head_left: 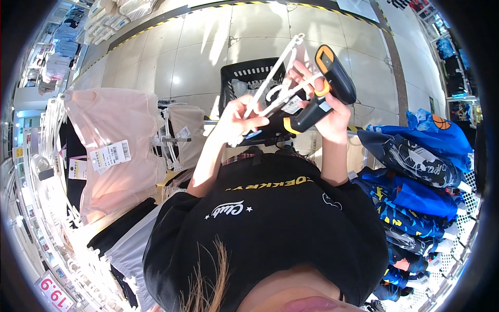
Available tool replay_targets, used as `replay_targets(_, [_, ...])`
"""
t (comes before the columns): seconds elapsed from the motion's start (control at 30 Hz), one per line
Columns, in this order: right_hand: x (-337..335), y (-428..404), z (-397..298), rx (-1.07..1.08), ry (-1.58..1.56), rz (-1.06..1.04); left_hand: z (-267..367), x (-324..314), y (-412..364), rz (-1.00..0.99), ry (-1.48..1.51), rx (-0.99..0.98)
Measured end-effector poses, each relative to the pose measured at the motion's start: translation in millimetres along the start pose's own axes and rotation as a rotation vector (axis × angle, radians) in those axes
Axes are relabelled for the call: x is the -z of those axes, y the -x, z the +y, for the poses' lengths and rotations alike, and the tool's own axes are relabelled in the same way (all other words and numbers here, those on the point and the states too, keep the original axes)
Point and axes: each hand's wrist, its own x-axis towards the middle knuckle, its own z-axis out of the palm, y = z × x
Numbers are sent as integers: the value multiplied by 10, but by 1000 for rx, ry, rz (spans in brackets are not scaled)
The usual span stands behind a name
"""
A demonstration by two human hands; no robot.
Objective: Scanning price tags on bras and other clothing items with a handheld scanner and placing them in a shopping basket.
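White plastic hangers [271,78] are pinched in my left hand [241,114], raised in front of my chest. My right hand [334,121] grips a black barcode scanner [342,82] with orange trim by its handle. The scanner's head points up and away from me. Some fingers of that hand also reach behind the hanger bars and appear to touch them. Between the hands hangs a white price tag [291,104] beside dark cloth; what it is attached to is partly hidden. Beyond my hands stands a black plastic basket [249,65] with white hangers inside.
At left, a rack holds pale pink shorts [117,117] with price tags and other hanging clothes. Blue and black patterned garments [421,195] hang at right. Yellow-black striped tape [156,24] edges the tiled floor [156,66] ahead. Packaged goods [117,17] are piled at far left.
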Motion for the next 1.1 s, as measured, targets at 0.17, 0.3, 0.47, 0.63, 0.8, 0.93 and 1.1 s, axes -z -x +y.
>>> replay_targets(0.17, [87, 96, -89, -137, 87, -82, 171, 280, 91, 200, -73, -56])
replay_targets(0.3, [275, 235, -88, -180, 249, -42, 253, 564, 229, 417, -253, -70])
replay_targets(0.47, [529, 447, -59, -201, 279, 178, 212, 827, 407, 697, -195, -226])
replay_targets(0.63, [589, 498, 21, -270, 303, 276, -209, 883, 491, 989, -339, -172])
replay_targets(0.8, [559, 465, 207, -338, 314, 310, -1479, 1475, 729, 1052, -662, 115])
replay_targets(0.93, [573, 459, 316, -374, 335, 310, -1712, 1342, 875, 957, -963, 205])
replay_targets(1.1, [582, 448, 418, -423, 385, 373, -2119, 1236, 988, 950, -940, 306])
